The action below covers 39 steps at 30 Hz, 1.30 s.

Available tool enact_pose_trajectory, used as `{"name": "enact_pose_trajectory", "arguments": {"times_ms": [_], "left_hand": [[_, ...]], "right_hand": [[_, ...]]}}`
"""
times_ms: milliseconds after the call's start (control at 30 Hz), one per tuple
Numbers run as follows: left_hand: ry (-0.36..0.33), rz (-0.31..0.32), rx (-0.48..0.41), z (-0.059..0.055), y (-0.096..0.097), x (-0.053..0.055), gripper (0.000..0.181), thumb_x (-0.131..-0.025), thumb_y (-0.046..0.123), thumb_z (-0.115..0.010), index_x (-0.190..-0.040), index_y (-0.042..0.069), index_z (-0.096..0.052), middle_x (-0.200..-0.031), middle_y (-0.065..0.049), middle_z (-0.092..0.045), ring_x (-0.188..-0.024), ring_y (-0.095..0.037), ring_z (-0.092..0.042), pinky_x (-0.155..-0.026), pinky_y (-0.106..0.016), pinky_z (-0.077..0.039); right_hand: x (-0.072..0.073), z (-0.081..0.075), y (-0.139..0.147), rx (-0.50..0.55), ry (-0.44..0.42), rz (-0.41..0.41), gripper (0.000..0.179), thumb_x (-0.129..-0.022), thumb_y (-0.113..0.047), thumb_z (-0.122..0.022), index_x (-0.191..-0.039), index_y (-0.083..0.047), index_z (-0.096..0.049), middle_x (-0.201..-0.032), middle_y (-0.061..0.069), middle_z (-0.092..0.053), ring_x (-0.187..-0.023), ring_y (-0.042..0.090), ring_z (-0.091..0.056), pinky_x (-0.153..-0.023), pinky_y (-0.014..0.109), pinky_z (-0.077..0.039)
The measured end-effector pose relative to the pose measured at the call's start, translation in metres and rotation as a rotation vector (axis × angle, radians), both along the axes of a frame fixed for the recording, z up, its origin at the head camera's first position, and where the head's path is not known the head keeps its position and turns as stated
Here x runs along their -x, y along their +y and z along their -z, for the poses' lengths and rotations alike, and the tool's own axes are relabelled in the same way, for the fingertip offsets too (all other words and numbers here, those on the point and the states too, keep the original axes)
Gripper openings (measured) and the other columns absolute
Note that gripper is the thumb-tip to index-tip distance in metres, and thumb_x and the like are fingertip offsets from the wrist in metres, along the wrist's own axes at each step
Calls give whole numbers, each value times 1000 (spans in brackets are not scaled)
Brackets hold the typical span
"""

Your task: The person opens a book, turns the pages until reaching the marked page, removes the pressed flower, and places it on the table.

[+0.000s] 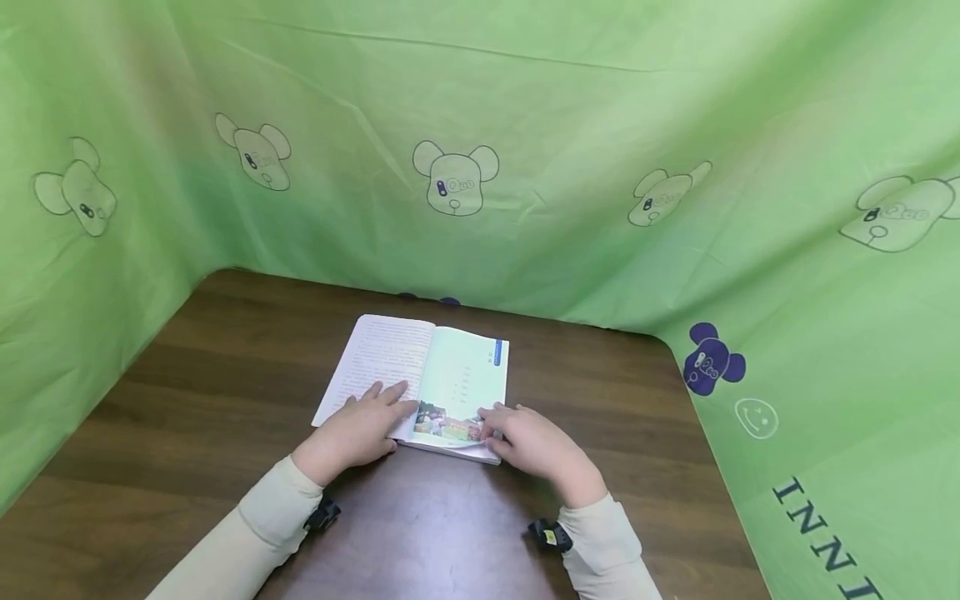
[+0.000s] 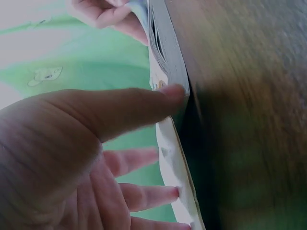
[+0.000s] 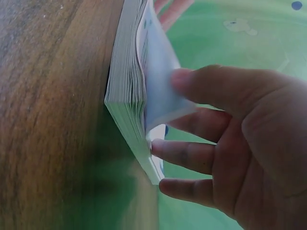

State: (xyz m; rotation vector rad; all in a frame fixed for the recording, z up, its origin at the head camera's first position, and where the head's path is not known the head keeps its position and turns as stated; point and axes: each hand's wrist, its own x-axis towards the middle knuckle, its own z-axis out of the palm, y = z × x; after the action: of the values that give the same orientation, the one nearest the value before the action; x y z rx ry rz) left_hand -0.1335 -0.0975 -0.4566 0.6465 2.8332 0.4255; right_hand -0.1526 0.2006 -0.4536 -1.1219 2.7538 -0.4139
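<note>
Nearest, a pale left sleeve (image 1: pixel 258 521) and a pale right sleeve (image 1: pixel 607 546) enter from the near side, each with a black wrist unit (image 1: pixel 551 536) fitted at the wrist. Beyond them, the left hand (image 1: pixel 356 429) lies on the near part of the book's left page (image 1: pixel 378 358); its grip is spread, fingers extended, with hold of nothing, and the thumb is located at the book's near edge. The right hand (image 1: pixel 536 442) is positioned at the near right corner; its grip is closed to a pinch, thumb and index finger holding the corner of a page (image 3: pixel 160 86), which is raised and curved away from the stack below. Other fingertips are at the right edge of the stack. The book (image 1: pixel 429 354) lies open in the middle of the surface (image 1: pixel 247 358), the thicker stack on the right. The right page carries a coloured picture (image 1: pixel 442 421) at its near end and a blue tab (image 1: pixel 498 352) at its far right corner. Behind the surface hangs a green cloth (image 1: pixel 525 100) printed with outlined bear heads (image 1: pixel 454 183).
</note>
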Motion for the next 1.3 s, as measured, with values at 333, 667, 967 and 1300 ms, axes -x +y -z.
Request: {"name": "enact_pose_trajectory", "arguments": {"times_ms": [333,667,967,1300], "left_hand": [[6,-1,-10,0,11,-6,52,-94,34,-75,-143,22,-62,-165,-11,-35,-153,-44,-26,-106,-79,-31],[-1,-59,-41,6,16,-9,49,-95,39,-73,-139,21,-65,-161,-13,-42,-146,-52,-35,-98,-80,-37],[85,-88,-86,9,19,-10,37,-102,39,-63,-131,17,-69,-153,-17,-51,-135,-56,-47,-92,-71,-49],[185,-107,-99,12,18,-7,42,-98,27,-68,-136,8,-63,-148,-20,-54,-130,-47,-55,-92,-60,-55]], "right_hand": [[-1,0,0,48,185,61,2,-102,-20,-63,-104,-20,-63,-79,-15,-59,-69,7,-53,-72,35,-52],[1,-2,-2,113,403,14,10,-98,-23,-70,-108,-21,-68,-86,-14,-71,-70,7,-64,-71,34,-56],[3,-7,-4,162,528,-22,13,-97,-24,-71,-109,-18,-69,-91,-11,-74,-74,10,-69,-74,36,-56],[4,-13,-2,257,568,104,31,-93,-19,-73,-122,-10,-66,-127,6,-71,-112,25,-71,-92,46,-56]]}}
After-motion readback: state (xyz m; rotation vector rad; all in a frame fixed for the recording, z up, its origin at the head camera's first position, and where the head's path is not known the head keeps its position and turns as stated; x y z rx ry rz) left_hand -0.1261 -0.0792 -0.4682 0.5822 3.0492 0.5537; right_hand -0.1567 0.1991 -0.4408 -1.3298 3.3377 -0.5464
